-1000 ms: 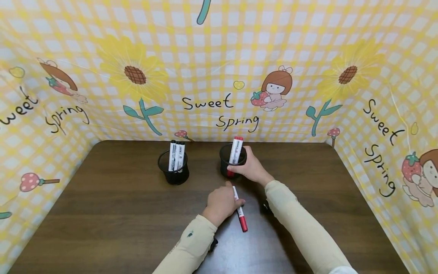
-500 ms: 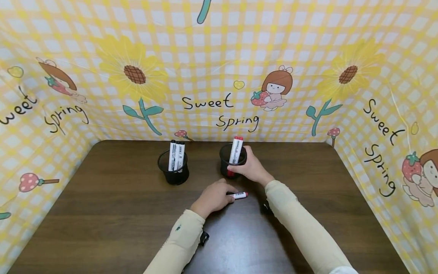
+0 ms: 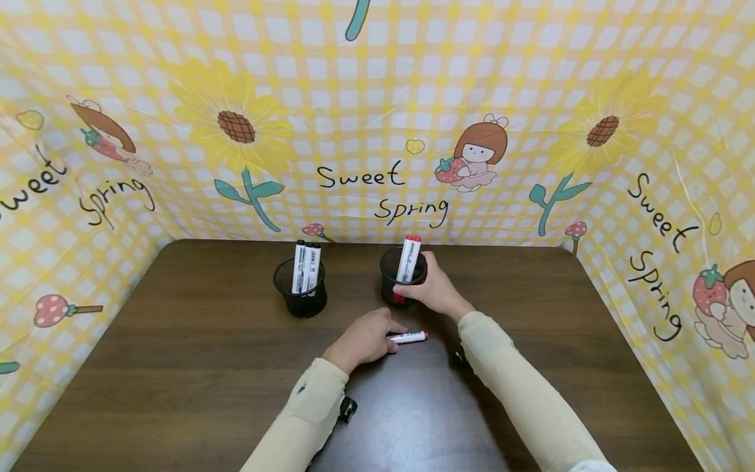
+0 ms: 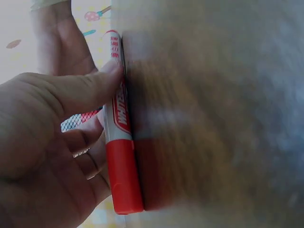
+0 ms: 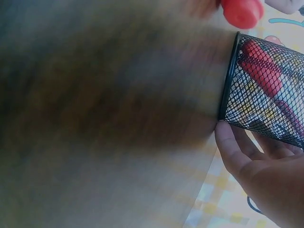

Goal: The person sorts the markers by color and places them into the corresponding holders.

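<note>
My left hand (image 3: 362, 337) pinches a red-capped white marker (image 3: 411, 337) low over the table. In the left wrist view the thumb lies across the barrel of this whiteboard marker (image 4: 118, 109), its red cap (image 4: 124, 175) sticking out past the hand. With my right hand (image 3: 436, 288) I grip the side of a black mesh pen holder (image 3: 388, 288). Red-ended white markers (image 3: 408, 259) lean inside it. The right wrist view shows the holder's mesh wall (image 5: 266, 95), a hand (image 5: 261, 171) against it, and the red end of the marker (image 5: 242, 12) nearby.
To the left stands a second black mesh pen holder (image 3: 303, 305) with several black-ended white markers (image 3: 307, 269). A brown wooden table (image 3: 177, 367) lies under everything. Yellow checked cloth (image 3: 354, 111) walls the back and both sides.
The red marker has turned from pointing toward me to lying crosswise. My left hand has shifted left and now pinches it. The right hand stays on the pen holder.
</note>
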Tool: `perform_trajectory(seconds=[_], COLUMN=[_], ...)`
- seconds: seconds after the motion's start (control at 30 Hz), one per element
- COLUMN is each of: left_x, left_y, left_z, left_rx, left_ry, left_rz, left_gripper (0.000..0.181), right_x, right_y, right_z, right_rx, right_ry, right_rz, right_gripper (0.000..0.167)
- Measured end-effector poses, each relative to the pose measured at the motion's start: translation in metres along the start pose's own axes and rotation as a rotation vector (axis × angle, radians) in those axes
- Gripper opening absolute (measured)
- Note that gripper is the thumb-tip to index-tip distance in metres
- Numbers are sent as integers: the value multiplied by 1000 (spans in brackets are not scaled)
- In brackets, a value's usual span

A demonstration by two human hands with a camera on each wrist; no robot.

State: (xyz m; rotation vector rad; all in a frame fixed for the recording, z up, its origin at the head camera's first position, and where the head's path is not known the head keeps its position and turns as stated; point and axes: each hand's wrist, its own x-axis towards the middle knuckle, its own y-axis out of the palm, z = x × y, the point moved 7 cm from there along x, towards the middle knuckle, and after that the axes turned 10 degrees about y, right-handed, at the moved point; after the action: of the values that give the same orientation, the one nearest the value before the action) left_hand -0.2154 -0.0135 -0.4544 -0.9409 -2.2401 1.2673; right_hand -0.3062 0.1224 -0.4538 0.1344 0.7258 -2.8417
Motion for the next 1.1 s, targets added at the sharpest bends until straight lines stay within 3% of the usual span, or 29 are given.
perform_trajectory(seconds=[0.13,0.27,0.47,0.7,0.9,1.1], left_x=[3,4,1,-2,2,7], left_y=[3,5,-6,-33,-59,-85], left_z=[4,12,18,20,23,28], left_rx=[-14,-102,-199,-333,-428,-541], left_ry=[-17,-34,-34,-15,3,-4], left_rz=[4,-12,-79,-191,-317,-463], left_gripper=[30,25,21,20,20,23], right_x=[0,0,-1,0,2,1], right_y=[0,1,0,-1,-1,0], right_z=[0,0,0,2,1,1], right_rx=[-4,-12,-9,16,-4,11], right_ry=[0,-5,-12,-20,-67,-48], right_rz=[-2,-1,-10,-7,-13,-8], right_gripper=[81,81,80,79,78,77])
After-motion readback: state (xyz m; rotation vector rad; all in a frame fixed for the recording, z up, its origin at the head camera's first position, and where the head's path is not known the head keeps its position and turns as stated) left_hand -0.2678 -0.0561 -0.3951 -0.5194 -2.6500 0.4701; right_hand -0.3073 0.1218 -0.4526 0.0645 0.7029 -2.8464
